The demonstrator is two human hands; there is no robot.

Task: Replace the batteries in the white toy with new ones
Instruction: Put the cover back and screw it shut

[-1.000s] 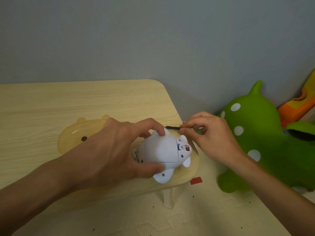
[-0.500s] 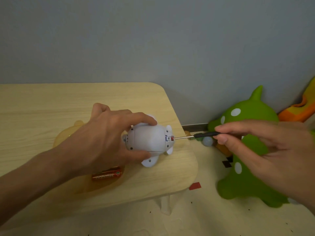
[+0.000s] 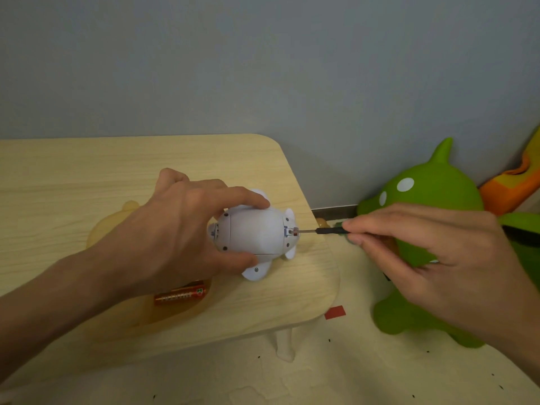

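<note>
The white toy [image 3: 257,233] lies on its side on the wooden table [image 3: 87,168], near the right edge. My left hand [image 3: 181,229] grips its body from the left, thumb below and fingers on top. My right hand [image 3: 420,247] pinches a small screwdriver [image 3: 321,230] with a black handle. The metal tip touches the fitting at the toy's right end. A pack of orange batteries [image 3: 181,293] lies in a translucent amber bear-shaped tray [image 3: 111,226], just below my left hand.
A green spotted inflatable toy [image 3: 420,194] stands on the floor right of the table, partly behind my right hand. An orange object [image 3: 514,185] leans at the far right. A red square [image 3: 335,312] marks the floor by the table's white leg [image 3: 285,343].
My right hand has drawn back to the right and now holds the screwdriver level against the toy's end. My left hand has turned the toy and shifted it left, uncovering the batteries.
</note>
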